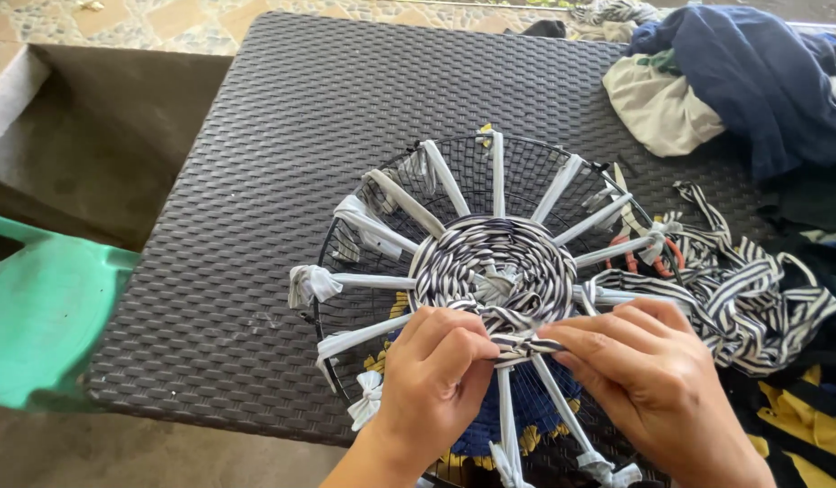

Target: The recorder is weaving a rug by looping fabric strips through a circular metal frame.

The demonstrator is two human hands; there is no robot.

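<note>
While both hands pinch it, the striped fabric strip sits right between them at the near edge of the woven disc.

So the left hand has its fingers curled shut on the strip's left end, and the right hand is closed on the other end, thumb and fingers squeezing it. Just past the knuckles is the woven black-and-white spiral, with white fabric spokes fanning out to a round wire frame. A loose tangle of striped strips lies just right of the right hand. Everything sits on a dark woven-texture table. Far right beyond the hands there's a clothes pile, and off to the left a green plastic chair.
</note>
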